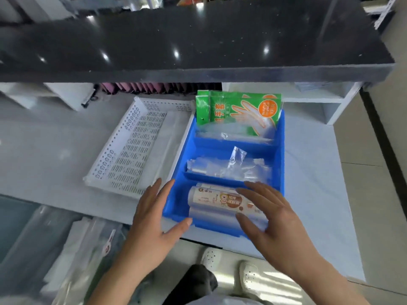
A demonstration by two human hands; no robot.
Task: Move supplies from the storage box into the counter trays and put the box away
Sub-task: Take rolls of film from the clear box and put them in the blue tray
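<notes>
A blue divided tray (pixel 280 155) sits on the pale counter, its near edge at the counter's front. Green glove packets (pixel 237 111) stand in its far compartment. Clear plastic bags (pixel 229 168) fill the middle one. Rolls of plastic wrap (pixel 215 201) lie in the near compartment. My left hand (pixel 154 221) hovers open at the tray's near left corner, thumb by the front wall. My right hand (pixel 271 219) is spread open just over the rolls, gripping nothing. A white perforated tray (pixel 123 150) lies to the left, touching the blue one.
A black glossy upper counter (pixel 198 40) overhangs the work surface. White shelving (pixel 334 106) stands at the back right. Clear packaged goods (pixel 66 249) lie below the counter at lower left. White shoes (pixel 229 267) show on the floor beneath me.
</notes>
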